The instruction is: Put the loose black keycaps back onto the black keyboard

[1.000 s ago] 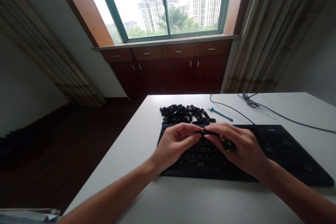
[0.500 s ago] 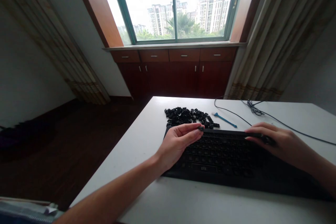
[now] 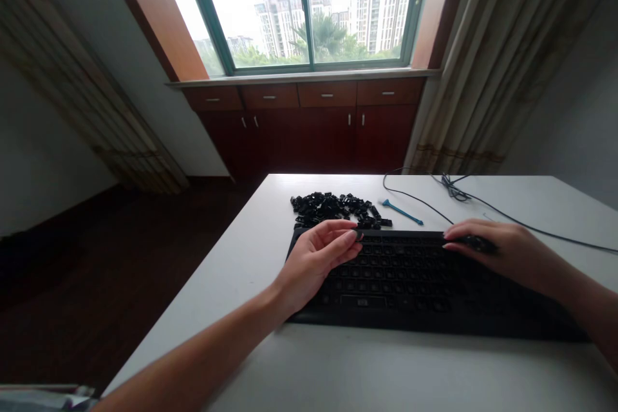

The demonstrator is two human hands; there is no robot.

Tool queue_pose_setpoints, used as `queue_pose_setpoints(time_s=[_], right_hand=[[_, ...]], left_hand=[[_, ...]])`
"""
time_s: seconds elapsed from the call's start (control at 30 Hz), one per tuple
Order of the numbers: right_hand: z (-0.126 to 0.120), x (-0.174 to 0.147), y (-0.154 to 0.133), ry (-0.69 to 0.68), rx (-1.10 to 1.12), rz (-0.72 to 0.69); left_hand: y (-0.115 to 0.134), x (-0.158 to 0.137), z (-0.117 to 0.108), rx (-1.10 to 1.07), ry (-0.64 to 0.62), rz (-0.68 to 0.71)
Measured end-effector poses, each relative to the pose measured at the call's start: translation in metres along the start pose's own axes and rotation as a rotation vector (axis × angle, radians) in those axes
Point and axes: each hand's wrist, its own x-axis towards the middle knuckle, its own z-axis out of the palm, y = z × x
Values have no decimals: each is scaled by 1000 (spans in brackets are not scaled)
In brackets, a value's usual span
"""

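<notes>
Head view: left hand (image 3: pixel 321 257) pinching a small black keycap (image 3: pixel 358 237) over the keyboard's (image 3: pixel 410 277) top-left rows; right hand (image 3: pixel 502 250) curled around a dark piece (unclear what) at the right, perhaps steadying; loose keycaps (image 3: pixel 338 209) heaped behind on the table (image 3: pixel 338 367).

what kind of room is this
Probably a room in a high-rise flat or office: a white table holds a black keyboard, with wooden cabinets under a window facing tall apartment blocks.
</notes>
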Motion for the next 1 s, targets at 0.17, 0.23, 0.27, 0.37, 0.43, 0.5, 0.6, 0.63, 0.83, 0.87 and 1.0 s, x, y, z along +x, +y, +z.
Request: queue_pose_setpoints(time_s=[0.17, 0.23, 0.27, 0.37, 0.43, 0.5, 0.6, 0.63, 0.83, 0.87, 1.0], right_hand=[[-7, 1, -2, -29, 62, 1], [-10, 1, -1, -23, 81, 19], [-12, 0, -1, -17, 92, 29], [-15, -1, 0, -6, 111, 45], [-17, -1, -2, -25, 114, 32], [-16, 0, -5, -48, 112, 10], [-13, 2, -9, -43, 97, -7], [-13, 2, -10, -34, 91, -7], [-24, -2, -3, -45, 132, 25], [-26, -3, -2, -63, 142, 32], [-27, -5, 2, -135, 170, 35]], left_hand=[[1, 1, -2, -27, 2, -15], [2, 0, -2, -16, -7, -15], [2, 0, -1, -8, -16, -13], [2, -2, 0, 21, -34, -12], [1, -2, 1, 41, -28, -17], [1, -2, 1, 64, -14, -25], [-1, -2, 0, 105, -9, -39], [-1, -2, 1, 120, -11, -40], [-1, -3, 2, 227, -9, 6], [-1, -3, 2, 254, -5, 11], [-2, -4, -1, 348, -15, 3]])
